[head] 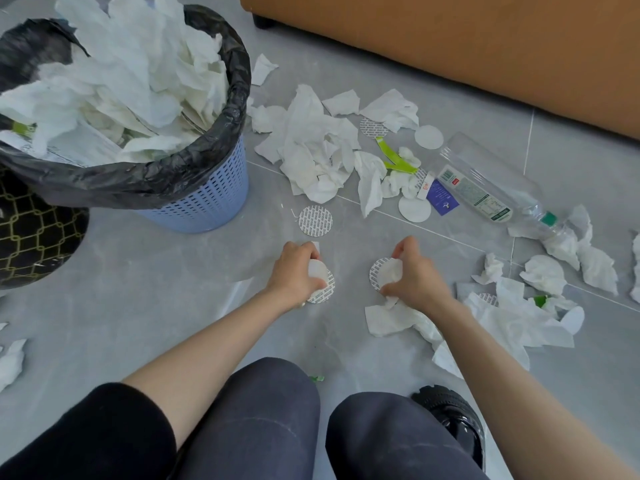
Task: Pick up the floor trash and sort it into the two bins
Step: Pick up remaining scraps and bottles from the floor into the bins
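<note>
Grey tiled floor (138, 306), tan sofa base (485, 46) at 1 o'clock. Blue slotted plastic bin with black liner (204, 199) at 10 o'clock, heaped with white tissue; a second bin with a black liner (31, 53) shows behind it. Left hand (294, 271) is closed on flat round printed foil seals (323, 289). Right hand (412, 275) is closed on another round seal with crumpled tissue (389, 271). One loose printed round seal (315, 220) lies flat at 12 o'clock, just beyond the left fingers, nearer that hand. A clear plastic bottle (485, 188) lies at 2 o'clock, long axis running toward 4.

Left hand (294, 270) grip closed on round seals (320, 282); right hand (414, 275) clutching tissue (393, 271), beside blue bin (207, 199).
</note>
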A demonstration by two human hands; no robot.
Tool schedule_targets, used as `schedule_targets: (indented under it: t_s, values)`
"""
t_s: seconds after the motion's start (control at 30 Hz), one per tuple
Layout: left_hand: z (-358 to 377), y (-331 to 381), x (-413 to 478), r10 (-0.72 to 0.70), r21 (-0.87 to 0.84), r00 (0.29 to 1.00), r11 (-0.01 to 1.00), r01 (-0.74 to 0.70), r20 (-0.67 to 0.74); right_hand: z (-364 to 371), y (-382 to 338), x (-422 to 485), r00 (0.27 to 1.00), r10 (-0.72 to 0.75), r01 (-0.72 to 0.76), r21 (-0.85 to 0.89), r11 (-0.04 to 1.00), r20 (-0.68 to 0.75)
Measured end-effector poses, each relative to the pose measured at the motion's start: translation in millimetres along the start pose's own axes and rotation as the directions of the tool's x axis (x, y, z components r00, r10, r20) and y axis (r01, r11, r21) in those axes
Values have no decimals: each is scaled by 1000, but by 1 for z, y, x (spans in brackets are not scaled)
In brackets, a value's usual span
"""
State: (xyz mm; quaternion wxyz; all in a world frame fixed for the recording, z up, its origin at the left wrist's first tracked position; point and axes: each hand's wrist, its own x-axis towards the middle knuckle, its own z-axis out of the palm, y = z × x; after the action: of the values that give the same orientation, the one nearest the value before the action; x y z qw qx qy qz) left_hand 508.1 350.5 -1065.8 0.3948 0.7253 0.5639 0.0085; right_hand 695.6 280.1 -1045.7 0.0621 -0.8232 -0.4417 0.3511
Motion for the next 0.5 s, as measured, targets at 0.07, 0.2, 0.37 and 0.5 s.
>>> schedule_targets:
  t_s: [0.07,0.2,0.37,0.5]
  values:
    - [-6,0,4,-8,-103,1000,995,5,-28,-1,-2,-1,1000,-8,8,82,997,8]
    - [-28,8,18,-22,-265,988,964,-20,-151,-8,-8,0,999,-30,36,273,961,-29]
    - [-39,18,43,-57,-276,990,961,19,-128,-16,-17,2,997,-44,65,359,931,-67]
    - [-36,15,56,-17,-91,1000,996,15,-23,-14,-20,5,998,-30,51,380,923,-61]
